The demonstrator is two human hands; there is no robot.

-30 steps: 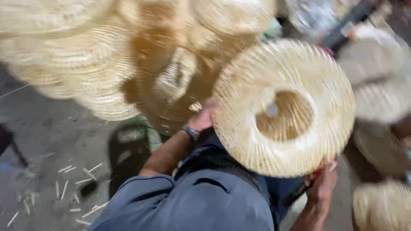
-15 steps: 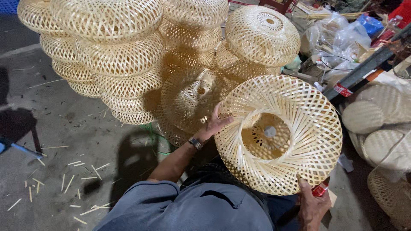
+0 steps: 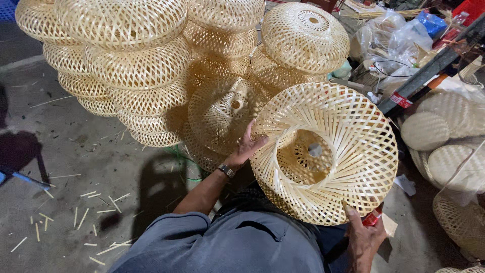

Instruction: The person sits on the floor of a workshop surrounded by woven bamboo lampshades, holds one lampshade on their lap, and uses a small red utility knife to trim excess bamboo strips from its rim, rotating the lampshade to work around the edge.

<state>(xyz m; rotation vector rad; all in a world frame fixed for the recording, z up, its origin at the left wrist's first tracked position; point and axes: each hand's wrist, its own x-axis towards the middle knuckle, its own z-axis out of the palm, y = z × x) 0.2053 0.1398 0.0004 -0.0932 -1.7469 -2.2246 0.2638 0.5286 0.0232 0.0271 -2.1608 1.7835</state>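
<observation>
Basket [image 3: 348, 131] — mouth toward camera, tilted

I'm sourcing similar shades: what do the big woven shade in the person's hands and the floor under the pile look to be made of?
Woven shade: thin flat strips, pale straw-yellow, unpainted, probably split bamboo; the open lattice shows each strip. The left hand and right hand grip its rim. Floor: grey, matt, stained, likely bare concrete, scattered with pale offcut slivers.
</observation>
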